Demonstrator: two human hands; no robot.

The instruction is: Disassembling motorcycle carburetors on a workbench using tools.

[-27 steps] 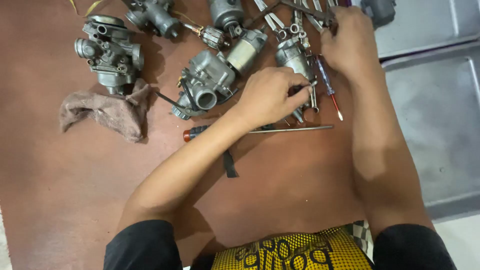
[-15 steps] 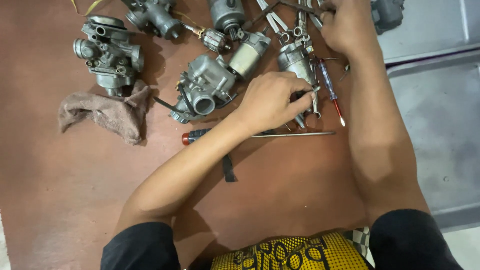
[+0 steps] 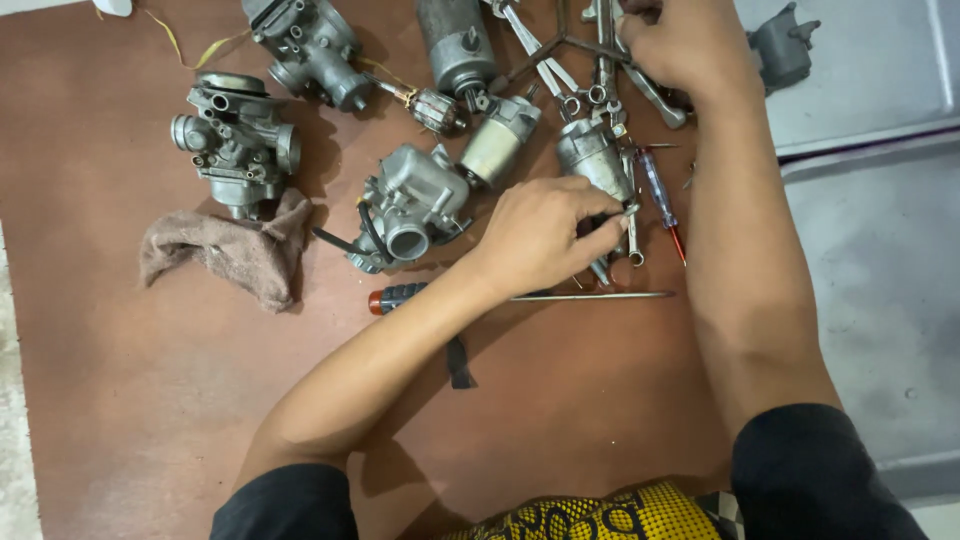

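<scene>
My left hand (image 3: 545,235) rests over the tools at the middle of the brown mat (image 3: 150,400), its fingers pinched on a small wrench (image 3: 632,240) beside a grey metal float bowl (image 3: 592,155). My right hand (image 3: 685,45) reaches to the far edge and grips a cluster of wrenches (image 3: 600,85). A carburetor (image 3: 405,205) lies just left of my left hand. A long screwdriver (image 3: 520,296) with a red and black handle runs under my left wrist.
Two more carburetors (image 3: 235,140) (image 3: 305,45) sit at the far left. A brown rag (image 3: 225,255) lies beside them. A starter motor (image 3: 458,45), an armature (image 3: 430,108), a red tester screwdriver (image 3: 660,195) and a grey part (image 3: 782,48) lie at the back. Grey floor (image 3: 880,280) lies right.
My left hand has shifted slightly right and closed its fingers on the small wrench. My right hand stays on the wrenches at the far edge. The view has tilted a little.
</scene>
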